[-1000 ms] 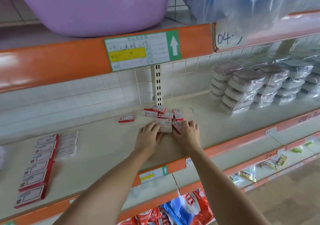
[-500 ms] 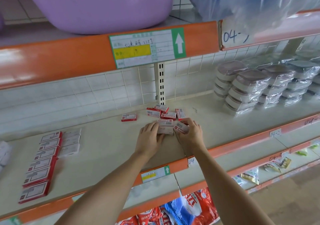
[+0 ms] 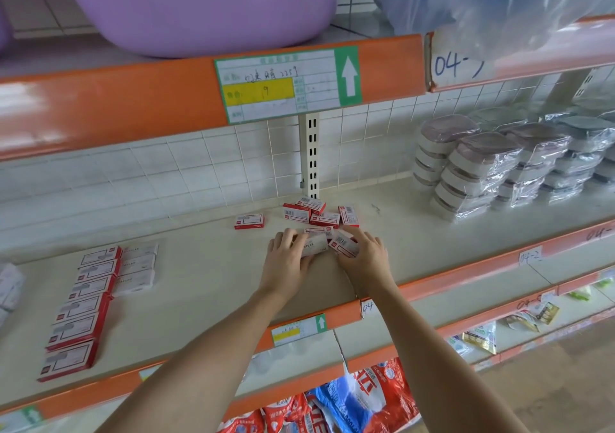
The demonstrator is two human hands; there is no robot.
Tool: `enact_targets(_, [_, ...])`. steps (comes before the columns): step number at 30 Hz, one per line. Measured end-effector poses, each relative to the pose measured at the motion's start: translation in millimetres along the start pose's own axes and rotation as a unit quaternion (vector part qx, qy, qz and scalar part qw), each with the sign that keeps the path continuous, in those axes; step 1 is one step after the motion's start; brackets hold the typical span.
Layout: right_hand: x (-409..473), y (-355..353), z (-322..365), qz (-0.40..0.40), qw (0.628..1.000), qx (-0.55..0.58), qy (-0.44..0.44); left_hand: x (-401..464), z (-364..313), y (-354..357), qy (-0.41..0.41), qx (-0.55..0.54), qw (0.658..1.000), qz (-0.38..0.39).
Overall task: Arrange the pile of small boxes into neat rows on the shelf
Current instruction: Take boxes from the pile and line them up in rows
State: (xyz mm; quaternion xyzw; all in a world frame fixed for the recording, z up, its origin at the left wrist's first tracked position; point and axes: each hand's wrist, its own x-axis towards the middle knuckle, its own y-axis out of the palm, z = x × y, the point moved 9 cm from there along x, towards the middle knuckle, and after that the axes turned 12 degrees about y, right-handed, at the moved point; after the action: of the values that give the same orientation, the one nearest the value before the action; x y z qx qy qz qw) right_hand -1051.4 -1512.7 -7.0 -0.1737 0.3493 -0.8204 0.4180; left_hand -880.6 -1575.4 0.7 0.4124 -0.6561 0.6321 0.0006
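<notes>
Since half a second ago little has moved: both hands remain at the near edge of the pile of small boxes [image 3: 316,219], and the right hand has tipped its box a little more upright. A person reaches with bare forearms over a cream shelf [image 3: 206,286] with an orange front edge.

The left hand [image 3: 288,254] lies with its fingers curled over a pale box [image 3: 312,246] printed with grey letters, gripping its left end. The right hand [image 3: 366,256] pinches a red-and-white box [image 3: 342,244] with a barcode on top, touching the pale box's right end. Just behind them lies the loose pile, red-and-white boxes at mixed angles, in front of a slotted white upright [image 3: 312,156] against the tiled wall. One single box [image 3: 249,221] lies flat, a little apart to the pile's left.

Well to the left, a neat row of boxes [image 3: 81,309] runs from front to back, with a shorter row of pale boxes [image 3: 136,267] touching its right side. Far right stand stacks of plastic-wrapped containers [image 3: 492,166]. Above, a lilac basin [image 3: 199,3] sits on the upper shelf, over a green-and-yellow label [image 3: 286,84].
</notes>
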Motion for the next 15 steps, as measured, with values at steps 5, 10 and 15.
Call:
enact_targets(5, [-3,2,2,0.003,0.999,-0.045,0.001,1,1,2,-0.008,-0.023,1.0,0.008])
enact_targets(10, [0,2,0,-0.006,0.999,-0.018,0.027,0,4,5,-0.017,-0.028,0.999,0.021])
enact_targets(15, [8,7,0,0.055,0.998,-0.026,0.03,2,6,8,-0.022,-0.029,0.999,0.036])
